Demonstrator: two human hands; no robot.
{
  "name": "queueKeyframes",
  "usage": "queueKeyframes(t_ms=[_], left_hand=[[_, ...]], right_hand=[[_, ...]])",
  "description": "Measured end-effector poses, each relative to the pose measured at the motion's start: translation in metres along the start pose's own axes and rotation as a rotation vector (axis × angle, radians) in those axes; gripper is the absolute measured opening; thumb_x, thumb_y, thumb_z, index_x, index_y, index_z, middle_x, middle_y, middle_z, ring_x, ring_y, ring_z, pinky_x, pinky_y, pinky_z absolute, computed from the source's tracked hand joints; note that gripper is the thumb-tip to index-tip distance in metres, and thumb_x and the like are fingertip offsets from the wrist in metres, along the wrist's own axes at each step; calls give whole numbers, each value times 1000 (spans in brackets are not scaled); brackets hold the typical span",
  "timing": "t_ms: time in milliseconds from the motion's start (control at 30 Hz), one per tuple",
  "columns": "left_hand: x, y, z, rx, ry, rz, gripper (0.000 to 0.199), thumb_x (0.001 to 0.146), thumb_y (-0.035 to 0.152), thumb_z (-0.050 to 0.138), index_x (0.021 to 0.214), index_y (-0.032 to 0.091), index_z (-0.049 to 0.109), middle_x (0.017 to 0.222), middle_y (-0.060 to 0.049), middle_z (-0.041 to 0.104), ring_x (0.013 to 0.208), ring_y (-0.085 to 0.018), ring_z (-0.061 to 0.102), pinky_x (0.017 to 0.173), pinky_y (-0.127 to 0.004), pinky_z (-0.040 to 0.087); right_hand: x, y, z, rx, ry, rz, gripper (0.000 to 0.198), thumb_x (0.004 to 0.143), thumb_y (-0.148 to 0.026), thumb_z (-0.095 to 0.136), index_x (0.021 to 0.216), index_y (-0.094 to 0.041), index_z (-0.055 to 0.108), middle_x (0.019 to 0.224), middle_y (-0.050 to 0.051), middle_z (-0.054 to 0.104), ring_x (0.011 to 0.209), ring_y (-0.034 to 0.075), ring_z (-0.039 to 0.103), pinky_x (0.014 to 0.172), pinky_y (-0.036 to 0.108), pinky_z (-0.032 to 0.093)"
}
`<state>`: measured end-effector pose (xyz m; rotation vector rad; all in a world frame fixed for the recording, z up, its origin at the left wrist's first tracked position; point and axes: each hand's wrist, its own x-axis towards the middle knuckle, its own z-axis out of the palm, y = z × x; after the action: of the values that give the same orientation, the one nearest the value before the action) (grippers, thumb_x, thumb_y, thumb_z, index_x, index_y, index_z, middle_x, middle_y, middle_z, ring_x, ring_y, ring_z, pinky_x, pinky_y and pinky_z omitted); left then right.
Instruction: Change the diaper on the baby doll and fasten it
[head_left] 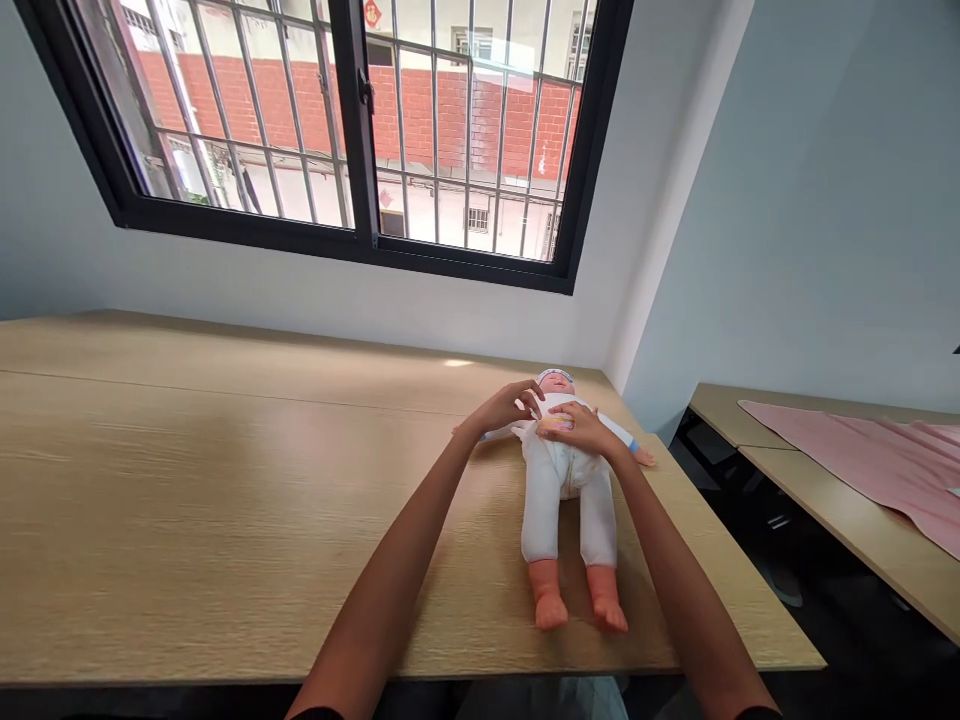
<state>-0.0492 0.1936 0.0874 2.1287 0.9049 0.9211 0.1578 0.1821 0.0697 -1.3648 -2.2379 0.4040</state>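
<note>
A baby doll (598,520) in white clothes with blue cuffs lies on its back on the table, head toward the window wall and bare feet toward me. A white diaper (571,470) is around its hips, over the clothes. My left hand (510,406) is at the doll's chest and waist on the left side, fingers bent and apart, with nothing visible in them. Beneath it, a loose white edge of the diaper sticks out at the waist. My right hand (577,428) lies across the doll's belly at the diaper's top, fingers stretched out. It covers part of a coloured print.
The wooden table (225,520) extends far to the left; its right edge is close beside the doll. A barred window (360,130) is in the wall behind. To the right, across a dark gap, a second table (795,470) bears a pink cloth (862,450).
</note>
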Motion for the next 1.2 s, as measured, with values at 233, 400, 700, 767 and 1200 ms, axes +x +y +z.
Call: queueKeyframes(t_ms=[233, 400, 700, 767, 1200], left_hand=[[5, 4, 23, 23, 7, 18, 17, 64, 11, 54, 79, 19, 53, 78, 2, 60, 76, -13, 57, 69, -26, 43], [6, -1, 25, -61, -8, 7, 17, 67, 16, 56, 84, 18, 55, 81, 0, 61, 79, -13, 57, 71, -26, 44], [5, -3, 39, -211, 70, -62, 38, 66, 39, 72, 89, 20, 49, 81, 1, 60, 71, -11, 55, 62, -23, 42], [6, 1, 43, -246, 93, -68, 42, 65, 42, 73, 90, 20, 47, 81, 1, 61, 66, -9, 53, 59, -22, 40], [15, -6, 50, -51, 221, -89, 42, 56, 45, 77, 79, 19, 54, 83, -1, 56, 83, -17, 52, 72, -28, 42]], right_hand=[[-6, 8, 13, 114, 42, -8, 63, 70, -56, 68, 123, -24, 56, 133, 7, 51, 128, 27, 39, 108, 43, 27], [-6, 11, 13, 129, 82, -28, 60, 70, -55, 69, 120, -23, 58, 129, 6, 55, 125, 26, 42, 106, 40, 31], [-5, 14, 16, 122, 113, -22, 57, 68, -52, 73, 116, -26, 60, 128, 4, 56, 123, 25, 45, 105, 39, 32], [-6, 12, 14, 132, 106, -2, 57, 68, -52, 73, 117, -25, 60, 128, 5, 55, 123, 26, 44, 105, 40, 32], [-5, 21, 8, 438, 116, -1, 71, 66, -52, 73, 125, -18, 53, 132, 12, 53, 124, 26, 45, 103, 39, 37]])
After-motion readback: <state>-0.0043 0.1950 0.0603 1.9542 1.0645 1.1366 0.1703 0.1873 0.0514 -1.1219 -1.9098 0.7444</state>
